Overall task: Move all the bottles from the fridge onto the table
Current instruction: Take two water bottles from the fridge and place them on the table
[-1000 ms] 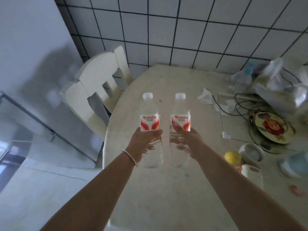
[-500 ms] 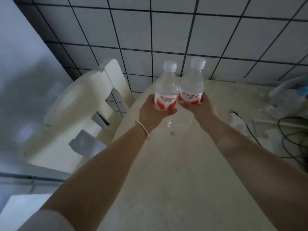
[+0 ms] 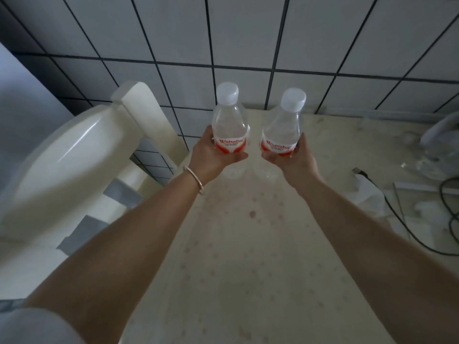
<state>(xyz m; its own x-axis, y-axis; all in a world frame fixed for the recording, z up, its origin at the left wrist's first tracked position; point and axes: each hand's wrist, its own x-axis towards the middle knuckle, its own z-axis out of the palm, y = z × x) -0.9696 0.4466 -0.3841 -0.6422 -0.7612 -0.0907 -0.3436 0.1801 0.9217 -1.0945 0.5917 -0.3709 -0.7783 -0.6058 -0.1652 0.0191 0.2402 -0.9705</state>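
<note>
Nearest to the person, two bare forearms reach forward over the pale counter [image 3: 248, 269], which has small faded spots on its surface. A light sleeve [image 3: 32, 324] covers the upper part of the left arm, and a thin bracelet [image 3: 193, 178] sits on the left wrist.

Farther out, the left hand [image 3: 211, 157] holds the left bottle [image 3: 229, 125] around its lower half, with the fingers closed around it below the red and white label. Just beside it, the right hand [image 3: 291, 160] grips the right bottle [image 3: 282, 130] in the same way, with its fingers wrapped around the body. Both bottles are clear, with white caps, and they stand almost upright, the right one tilted a little to the right. They are close together but apart. Their bottoms appear near the counter surface, but I cannot tell if they touch it.

To the left of the counter stands a cream chair [image 3: 74, 155], with its back just beside the counter edge. On the right side lie a dark cable [image 3: 407, 234] and some crumpled white paper [image 3: 370, 194]. Behind everything is a wall of white tiles [image 3: 248, 45] with dark lines between them.
</note>
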